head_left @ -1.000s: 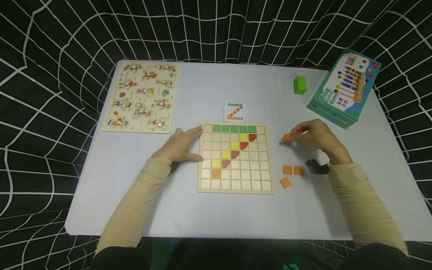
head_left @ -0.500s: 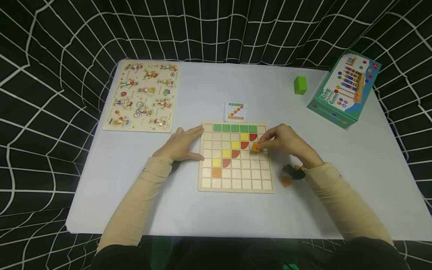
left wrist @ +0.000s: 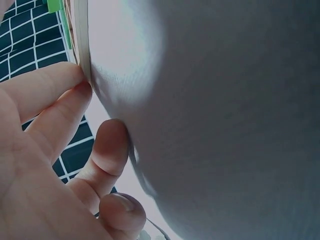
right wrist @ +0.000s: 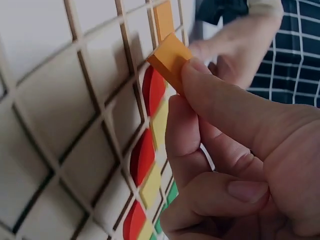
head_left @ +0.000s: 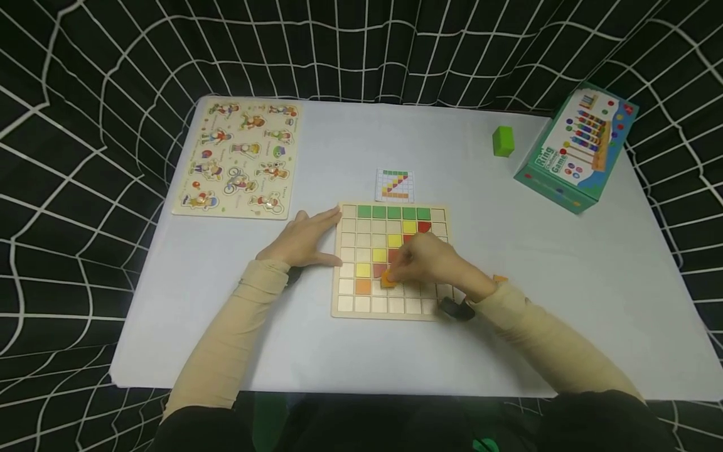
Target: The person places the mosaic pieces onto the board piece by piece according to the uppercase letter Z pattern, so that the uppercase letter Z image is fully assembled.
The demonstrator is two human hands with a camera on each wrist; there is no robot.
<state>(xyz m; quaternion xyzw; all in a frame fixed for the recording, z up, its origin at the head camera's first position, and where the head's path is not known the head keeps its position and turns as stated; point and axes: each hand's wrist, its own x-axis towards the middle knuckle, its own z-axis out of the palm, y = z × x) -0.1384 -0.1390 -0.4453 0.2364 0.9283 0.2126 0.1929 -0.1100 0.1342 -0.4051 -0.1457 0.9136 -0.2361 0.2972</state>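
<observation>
A wooden grid board (head_left: 412, 307) lies on the table, with green squares (head_left: 394, 212) along its top row, yellow squares (head_left: 380, 255) and red quarter-round pieces (head_left: 424, 226) running diagonally, and one orange square (head_left: 363, 287) low on the left. My right hand (head_left: 428, 260) pinches another orange square tile (right wrist: 171, 60) between thumb and fingertip. In the right wrist view that tile is tilted, close over the cells beside the seated orange piece. My left hand (head_left: 302, 242) rests by the board's left edge, fingers extended, fingertips touching its side (left wrist: 82, 40).
A small pattern card (head_left: 395, 186) lies just beyond the board. A picture puzzle board (head_left: 237, 160) is at the left, a green block (head_left: 503, 142) and a ring game box (head_left: 578, 147) at the far right. One loose orange tile (head_left: 499, 279) shows past the right wrist.
My right hand has carried the orange tile leftward from the table right of the board to over its lower left cells. The left hand has stayed at the board's edge.
</observation>
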